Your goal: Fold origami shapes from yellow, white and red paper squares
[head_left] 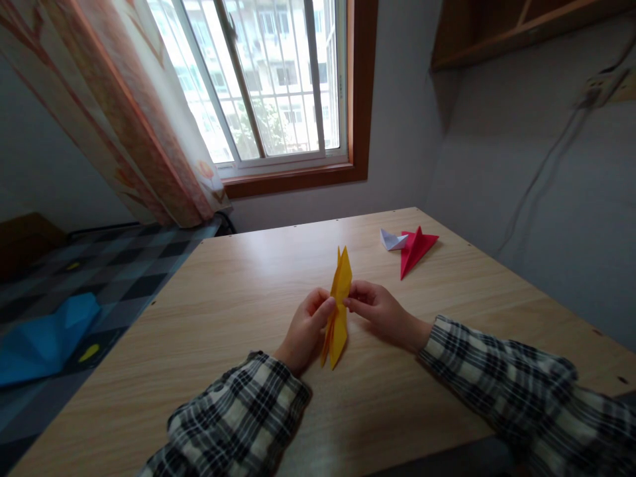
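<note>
A folded yellow paper (340, 285) with pointed ends and several layers stands on edge between my hands, above the middle of the table. My left hand (307, 324) pinches its left side, thumb toward me. From the right, my right hand (382, 311) grips the opposite side near the middle, thumb and forefinger closed on the paper. The inner folds and some fingertips are hidden. Farther back on the right lie a white paper boat (392, 240) and a red folded paper shape (417, 248), close against each other.
The light wooden table (238, 291) reaches back toward the window (278, 79). Left of it, a blue folded paper (50, 338) rests on a checked cloth (134, 265). A curtain (144, 119) hangs at the left, and a cable (541, 165) runs down the right wall.
</note>
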`<state>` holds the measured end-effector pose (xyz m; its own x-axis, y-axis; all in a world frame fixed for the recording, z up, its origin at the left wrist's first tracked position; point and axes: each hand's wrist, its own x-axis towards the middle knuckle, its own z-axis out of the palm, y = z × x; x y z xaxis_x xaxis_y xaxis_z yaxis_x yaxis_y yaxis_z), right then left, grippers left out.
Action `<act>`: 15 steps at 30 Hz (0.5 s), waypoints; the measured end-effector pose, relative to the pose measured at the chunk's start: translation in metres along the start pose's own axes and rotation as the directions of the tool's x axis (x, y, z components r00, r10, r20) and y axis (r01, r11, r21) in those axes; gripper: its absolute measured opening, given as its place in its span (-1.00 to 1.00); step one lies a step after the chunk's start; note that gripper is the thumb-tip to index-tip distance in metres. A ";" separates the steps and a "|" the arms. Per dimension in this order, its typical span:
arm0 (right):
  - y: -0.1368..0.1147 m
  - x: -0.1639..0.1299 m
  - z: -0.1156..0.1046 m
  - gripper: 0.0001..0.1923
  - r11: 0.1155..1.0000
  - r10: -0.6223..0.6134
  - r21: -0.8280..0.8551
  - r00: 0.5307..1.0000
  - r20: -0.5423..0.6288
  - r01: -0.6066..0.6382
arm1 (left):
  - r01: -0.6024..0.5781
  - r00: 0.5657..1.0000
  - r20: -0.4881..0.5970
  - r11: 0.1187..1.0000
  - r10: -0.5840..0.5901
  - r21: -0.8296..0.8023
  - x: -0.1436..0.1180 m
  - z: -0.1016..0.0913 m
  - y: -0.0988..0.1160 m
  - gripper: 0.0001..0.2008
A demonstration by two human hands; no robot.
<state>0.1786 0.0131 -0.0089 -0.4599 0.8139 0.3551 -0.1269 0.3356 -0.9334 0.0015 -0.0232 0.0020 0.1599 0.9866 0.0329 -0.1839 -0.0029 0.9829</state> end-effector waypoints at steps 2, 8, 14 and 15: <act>-0.001 0.000 0.000 -0.82 1.000 -0.002 -0.009 1.000 0.001 0.002 | -0.006 1.000 -0.002 1.000 0.006 -0.010 0.001 -0.002 -0.003 -0.64; -0.004 0.000 -0.002 -0.81 0.994 -0.043 -0.107 0.995 -0.090 0.033 | 0.001 0.999 -0.050 0.997 -0.004 -0.073 0.004 -0.001 -0.004 -0.72; 0.000 0.001 -0.003 -0.78 0.999 0.011 -0.045 0.994 -0.107 -0.016 | -0.020 0.998 -0.060 0.996 0.015 -0.084 0.004 0.000 -0.003 -0.76; 0.002 0.001 -0.004 -0.77 0.999 0.020 -0.034 0.994 -0.112 -0.024 | -0.017 0.999 -0.045 0.995 0.012 -0.094 0.003 0.000 -0.003 -0.76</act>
<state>0.1810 0.0165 -0.0102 -0.3610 0.8684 0.3399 -0.0858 0.3320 -0.9394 0.0022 -0.0199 -0.0010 0.1133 0.9929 0.0369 -0.2766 -0.0041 0.9610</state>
